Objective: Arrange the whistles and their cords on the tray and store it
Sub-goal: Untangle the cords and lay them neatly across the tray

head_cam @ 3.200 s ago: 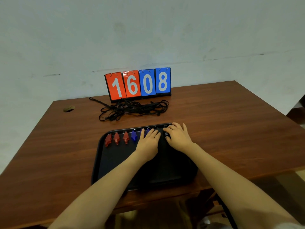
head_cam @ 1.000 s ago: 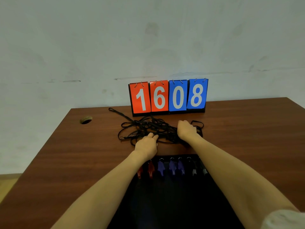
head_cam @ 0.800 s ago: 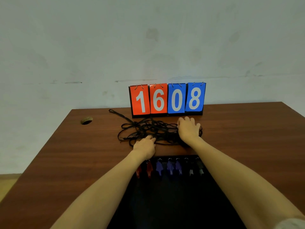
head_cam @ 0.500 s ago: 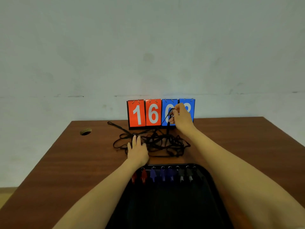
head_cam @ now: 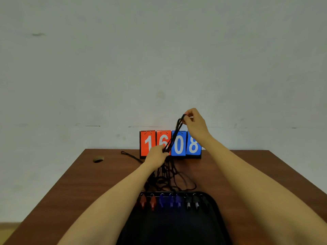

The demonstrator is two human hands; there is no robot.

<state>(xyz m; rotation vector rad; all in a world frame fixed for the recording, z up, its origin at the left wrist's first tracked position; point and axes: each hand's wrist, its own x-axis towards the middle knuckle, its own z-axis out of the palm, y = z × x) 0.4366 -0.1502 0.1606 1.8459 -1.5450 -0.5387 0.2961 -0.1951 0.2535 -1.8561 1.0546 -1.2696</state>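
A black tray (head_cam: 177,227) lies at the near edge of the brown table. Along its far rim sits a row of whistles: red ones (head_cam: 147,200), blue ones (head_cam: 169,200) and black ones (head_cam: 192,202). A tangle of black cords (head_cam: 169,181) rests on the table just beyond the tray. My right hand (head_cam: 193,122) is raised above the table, pinching a bundle of cords at its top. My left hand (head_cam: 156,155) grips the same cords lower down, so they stretch taut between both hands.
A flip scoreboard (head_cam: 178,144) reading 1608 stands at the table's far edge against the wall. One cord end (head_cam: 129,155) trails left of it. A cable hole (head_cam: 98,159) is in the table's far left corner.
My right hand has lifted cords well above the table. My left hand left the table, rose and closed on the cords below it. The view has tilted up.
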